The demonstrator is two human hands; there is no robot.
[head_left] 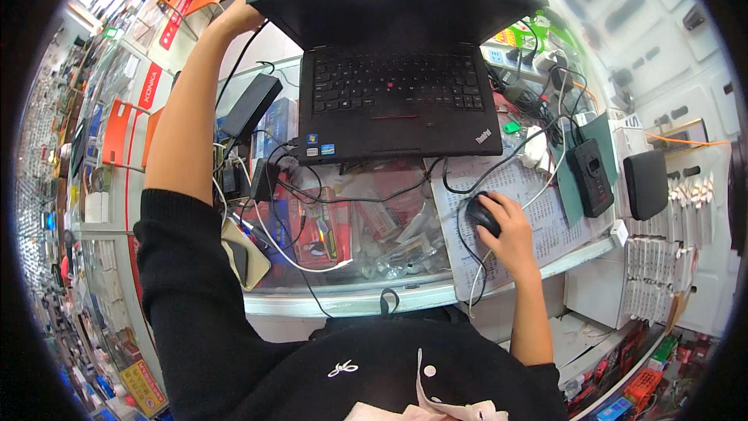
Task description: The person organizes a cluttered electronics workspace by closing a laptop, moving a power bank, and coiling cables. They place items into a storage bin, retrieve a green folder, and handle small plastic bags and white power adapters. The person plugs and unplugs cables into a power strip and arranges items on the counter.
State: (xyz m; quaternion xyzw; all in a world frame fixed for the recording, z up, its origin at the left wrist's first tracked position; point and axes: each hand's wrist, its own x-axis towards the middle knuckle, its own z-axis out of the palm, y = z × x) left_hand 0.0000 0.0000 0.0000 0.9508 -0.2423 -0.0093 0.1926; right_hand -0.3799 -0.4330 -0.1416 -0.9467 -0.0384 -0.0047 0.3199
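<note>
A black laptop (405, 121) stands opened on the glass counter, its dark lid (397, 12) tilted toward me. Stretched far forward, my left hand (248, 12) holds the lid's left corner, some of its fingers hidden behind it. My right hand (510, 234) rests closed over a black mouse (483, 217), to the right of and nearer than the laptop. Under the mouse lies a printed paper sheet (460, 265). A black power adapter box (253, 105) sits left of the laptop, with dark cables running from there across the counter.
Tangled cables and a power strip (499, 56) lie right of the laptop. Farther right are a black handheld device (590, 175) and a black pouch (645, 185). A pale box (248, 253) sits at the counter's left edge. Packaged goods show through the glass (366, 226). Orange chairs (117, 132) stand beyond, left.
</note>
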